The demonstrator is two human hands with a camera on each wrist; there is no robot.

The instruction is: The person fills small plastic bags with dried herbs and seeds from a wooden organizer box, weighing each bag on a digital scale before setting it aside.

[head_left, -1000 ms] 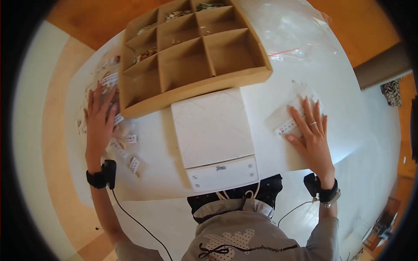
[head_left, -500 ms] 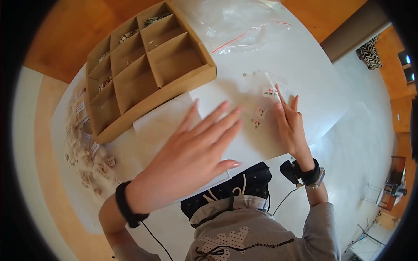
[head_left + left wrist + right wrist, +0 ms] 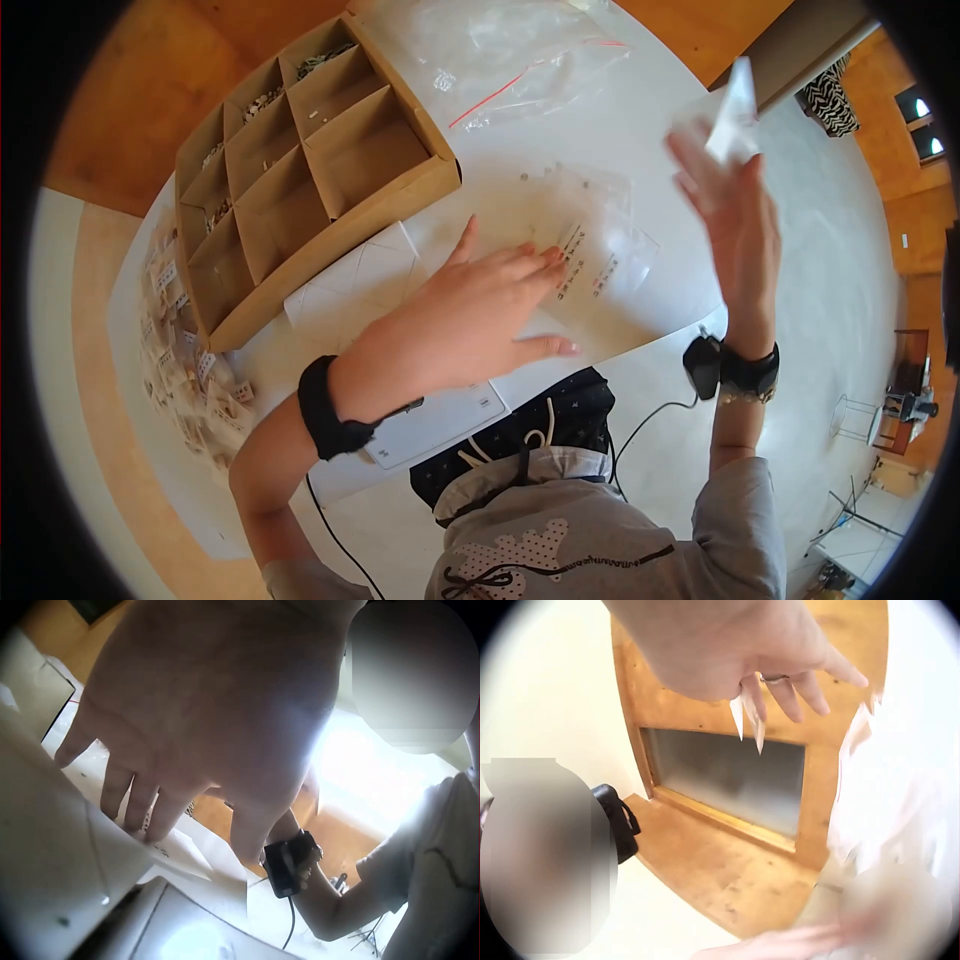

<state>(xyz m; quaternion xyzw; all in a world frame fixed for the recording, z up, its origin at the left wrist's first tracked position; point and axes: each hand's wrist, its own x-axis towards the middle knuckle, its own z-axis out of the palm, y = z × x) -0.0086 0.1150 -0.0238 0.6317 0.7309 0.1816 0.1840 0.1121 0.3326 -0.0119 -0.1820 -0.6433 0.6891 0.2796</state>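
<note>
My left hand point(image 3: 460, 320) reaches across the white flat scale point(image 3: 440, 425), its palm down and fingers extended. Its fingertips are right at the edge of the clear plastic bags point(image 3: 605, 215) with small printed labels, which lie flat on the table. Off to the right my right hand point(image 3: 740, 220) is raised, blurred by motion, and pinches a whitish plastic bag point(image 3: 737, 115). Thin white corners of this bag point(image 3: 748, 724) stick out below the fingers in the right wrist view. The left wrist view shows the left hand point(image 3: 202, 712) with its fingers apart.
A cardboard box point(image 3: 290, 285) with compartments stands at the back left; some compartments hold dried pieces. Many small labelled packets point(image 3: 190, 370) lie along the table's left side. A large clear bag with a red strip point(image 3: 490, 100) lies at the back.
My left hand has left the packets at the left and crossed over the scale to the bags at the right. My right hand has lifted a bag up and away from the table.
</note>
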